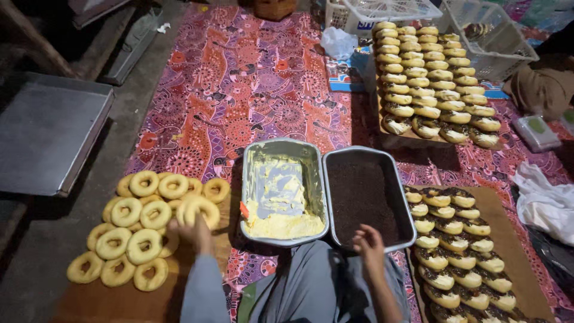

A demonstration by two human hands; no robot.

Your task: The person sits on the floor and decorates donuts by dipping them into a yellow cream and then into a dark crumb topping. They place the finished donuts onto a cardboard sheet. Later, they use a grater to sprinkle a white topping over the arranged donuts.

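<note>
Left hand (192,232) on plain doughnut (201,210) (right hand (368,241) empty)

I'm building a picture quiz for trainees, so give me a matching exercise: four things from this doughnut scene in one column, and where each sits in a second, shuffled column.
Things:
1. plain doughnuts
2. tray of yellow cream
3. tray of dark sprinkles
4. left hand

Places:
A. just right of the cream tray
B. on a doughnut at the heap's right edge
C. heaped on the brown board at far left
D. middle of the patterned cloth, left of the dark tray

Pairs: 1-C, 2-D, 3-A, 4-B
</note>
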